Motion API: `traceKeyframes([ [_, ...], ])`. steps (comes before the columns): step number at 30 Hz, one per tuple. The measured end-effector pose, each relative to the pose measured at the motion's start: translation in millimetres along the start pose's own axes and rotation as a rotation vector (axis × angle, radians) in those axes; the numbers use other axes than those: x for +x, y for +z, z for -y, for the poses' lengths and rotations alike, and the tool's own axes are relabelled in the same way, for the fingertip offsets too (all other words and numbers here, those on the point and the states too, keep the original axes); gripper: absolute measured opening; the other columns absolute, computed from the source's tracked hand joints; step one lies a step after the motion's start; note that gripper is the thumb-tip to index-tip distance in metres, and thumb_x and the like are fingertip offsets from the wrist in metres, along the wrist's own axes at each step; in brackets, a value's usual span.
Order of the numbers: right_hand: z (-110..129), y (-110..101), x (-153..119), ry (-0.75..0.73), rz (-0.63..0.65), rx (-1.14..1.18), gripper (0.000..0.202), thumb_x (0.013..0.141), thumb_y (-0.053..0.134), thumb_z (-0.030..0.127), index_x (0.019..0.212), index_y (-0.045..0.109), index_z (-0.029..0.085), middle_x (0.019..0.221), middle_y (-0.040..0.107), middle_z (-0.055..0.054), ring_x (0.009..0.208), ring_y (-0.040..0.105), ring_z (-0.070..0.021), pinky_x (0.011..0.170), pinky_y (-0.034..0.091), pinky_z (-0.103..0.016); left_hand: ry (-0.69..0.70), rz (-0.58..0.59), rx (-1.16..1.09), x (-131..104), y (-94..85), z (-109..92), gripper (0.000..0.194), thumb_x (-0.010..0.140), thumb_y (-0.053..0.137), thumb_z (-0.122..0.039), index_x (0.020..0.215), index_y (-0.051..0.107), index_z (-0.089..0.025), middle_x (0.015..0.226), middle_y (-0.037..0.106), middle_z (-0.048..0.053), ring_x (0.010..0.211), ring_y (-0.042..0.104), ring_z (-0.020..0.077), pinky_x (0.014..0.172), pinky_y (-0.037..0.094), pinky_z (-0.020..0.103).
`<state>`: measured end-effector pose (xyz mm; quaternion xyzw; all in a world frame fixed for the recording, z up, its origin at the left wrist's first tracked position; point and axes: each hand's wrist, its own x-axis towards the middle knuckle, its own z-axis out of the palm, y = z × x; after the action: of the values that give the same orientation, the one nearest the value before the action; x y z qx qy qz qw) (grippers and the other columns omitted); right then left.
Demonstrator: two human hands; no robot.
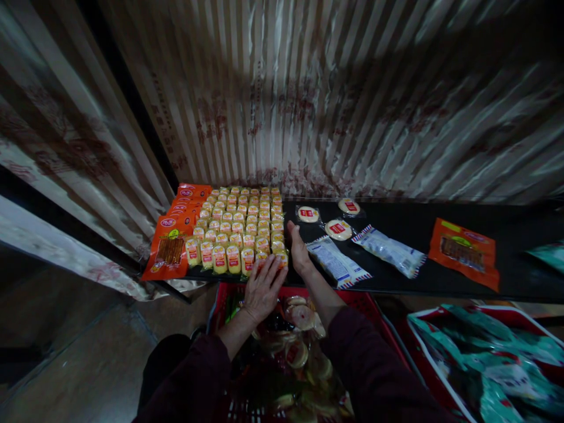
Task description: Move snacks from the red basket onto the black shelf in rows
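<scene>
Cakes (238, 227) in rows
Left hand (261, 286), fingers slightly spread, rests at their five o'clock corner; right hand (299, 249), flat and edgewise, stands at three o'clock.

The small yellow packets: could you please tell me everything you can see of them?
The small yellow packets, seemingly wrapped in clear plastic with reddish labels, sit packed in close rows as one block on the black shelf. The left hand rests on the front right corner; the right hand flanks the right side, contact unclear. Orange packets lie along the left edge.
</scene>
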<state>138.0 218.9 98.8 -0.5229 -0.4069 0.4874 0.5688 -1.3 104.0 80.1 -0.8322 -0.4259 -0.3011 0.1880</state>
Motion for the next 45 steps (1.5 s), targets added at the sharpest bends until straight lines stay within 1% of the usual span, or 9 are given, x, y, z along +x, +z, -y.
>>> traceKeyframes([
  [8,12,12,5,0.031,0.063,0.047,0.068,0.082,0.039,0.071,0.131,0.052,0.027,0.141,0.048,0.001,0.134,0.039,-0.0209,0.117,0.022,-0.040,-0.011,0.004,0.012,2,4.9,2,0.051,0.086,0.047,-0.011,0.136,0.045,-0.019,0.148,0.038,0.008,0.140,0.026,0.0227,0.115,0.022,0.049],
  [13,8,10,9,0.024,-0.031,0.058,0.074,0.081,0.037,0.073,0.134,0.049,0.023,0.145,0.042,0.000,0.137,0.035,-0.0199,0.117,0.021,-0.036,-0.011,-0.004,0.017,2,3.4,2,0.048,0.086,0.048,-0.012,0.134,0.047,-0.019,0.147,0.038,0.007,0.141,0.025,0.0231,0.115,0.022,0.049],
  [20,5,9,13,0.008,0.027,0.070,0.071,0.081,0.039,0.072,0.130,0.053,0.024,0.141,0.048,0.000,0.135,0.038,-0.0210,0.116,0.023,-0.039,-0.031,-0.050,0.006,0,5.1,0,0.047,0.084,0.051,-0.012,0.131,0.050,-0.019,0.147,0.040,0.005,0.141,0.024,0.0241,0.117,0.020,0.048],
  [25,10,9,8,-0.012,-0.047,0.115,0.076,0.081,0.036,0.072,0.132,0.051,0.017,0.142,0.047,-0.007,0.133,0.041,-0.0215,0.114,0.027,-0.039,-0.060,-0.048,0.014,-2,8.0,0,0.048,0.084,0.053,-0.014,0.132,0.049,-0.020,0.148,0.038,0.004,0.142,0.022,0.0241,0.117,0.018,0.049],
  [31,21,-2,-39,-0.231,-0.229,0.001,0.066,0.087,0.031,0.063,0.131,0.050,0.018,0.139,0.049,-0.012,0.128,0.046,-0.0226,0.107,0.036,-0.044,-0.057,-0.014,0.004,-5,7.3,2,0.051,0.085,0.049,-0.012,0.136,0.045,-0.020,0.147,0.038,0.006,0.142,0.020,0.0231,0.117,0.017,0.050],
  [36,13,-12,-104,-0.337,-0.305,-0.388,0.048,0.089,0.043,0.048,0.128,0.049,0.020,0.131,0.053,-0.012,0.122,0.048,-0.0228,0.107,0.034,-0.047,-0.072,-0.044,-0.029,-4,4.5,1,0.055,0.085,0.047,-0.012,0.140,0.038,-0.018,0.146,0.040,0.008,0.142,0.020,0.0220,0.117,0.017,0.049],
  [38,4,-14,-120,-0.394,-0.281,-0.501,0.046,0.088,0.047,0.044,0.127,0.049,0.020,0.127,0.054,-0.012,0.118,0.050,-0.0233,0.102,0.040,-0.047,-0.078,-0.038,-0.057,-3,2.2,-1,0.057,0.086,0.046,-0.015,0.141,0.035,-0.015,0.146,0.040,0.009,0.142,0.020,0.0221,0.117,0.018,0.048],
  [41,-8,-13,-126,-0.462,-0.196,-0.616,0.043,0.087,0.048,0.038,0.126,0.049,0.021,0.126,0.053,-0.013,0.116,0.049,-0.0237,0.095,0.047,-0.044,-0.085,-0.033,-0.085,-4,-1.7,-2,0.058,0.086,0.046,-0.019,0.142,0.033,-0.012,0.146,0.039,0.011,0.142,0.021,0.0226,0.117,0.019,0.048],
  [45,-15,-14,-119,-0.488,-0.150,-0.699,0.045,0.086,0.048,0.034,0.129,0.047,0.021,0.127,0.052,-0.012,0.117,0.047,-0.0244,0.097,0.046,-0.047,-0.076,-0.056,-0.071,-10,-4.6,-4,0.057,0.085,0.046,-0.015,0.141,0.036,-0.012,0.146,0.040,0.010,0.141,0.022,0.0233,0.117,0.019,0.048],
])
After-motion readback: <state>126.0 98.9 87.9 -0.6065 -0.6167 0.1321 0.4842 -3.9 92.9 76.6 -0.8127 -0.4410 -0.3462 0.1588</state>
